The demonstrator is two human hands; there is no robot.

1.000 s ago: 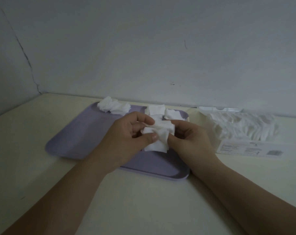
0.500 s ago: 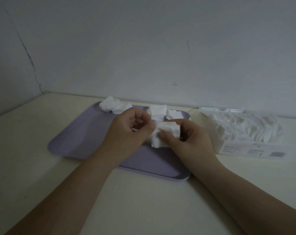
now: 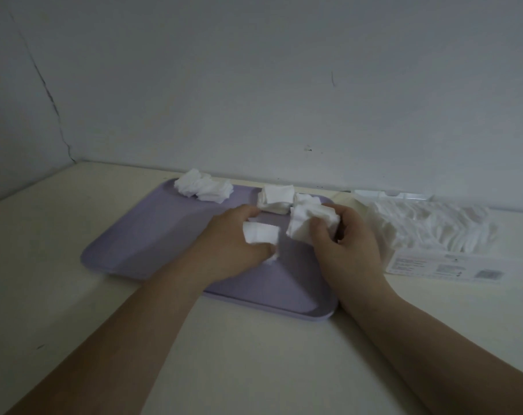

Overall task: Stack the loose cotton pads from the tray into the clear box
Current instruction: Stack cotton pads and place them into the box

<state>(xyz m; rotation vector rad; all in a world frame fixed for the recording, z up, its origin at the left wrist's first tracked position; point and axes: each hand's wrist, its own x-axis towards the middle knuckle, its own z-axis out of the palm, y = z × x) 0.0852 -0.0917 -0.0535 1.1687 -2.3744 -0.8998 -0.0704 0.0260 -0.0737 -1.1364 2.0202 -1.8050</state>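
Pinching 1 cotton pad (image 3: 260,236), left hand (image 3: 227,250); right hand (image 3: 350,250) clutching pad bundle (image 3: 308,223) above tray (image 3: 152,235).

A plain, dim room, most likely a home: a cream table (image 3: 269,354) stands in a corner of bare painted wall (image 3: 254,85) with a long crack (image 3: 49,97) and scuffs. On it lie a lilac tray (image 3: 152,235), cotton pads (image 3: 203,188) and a clear box (image 3: 419,263).
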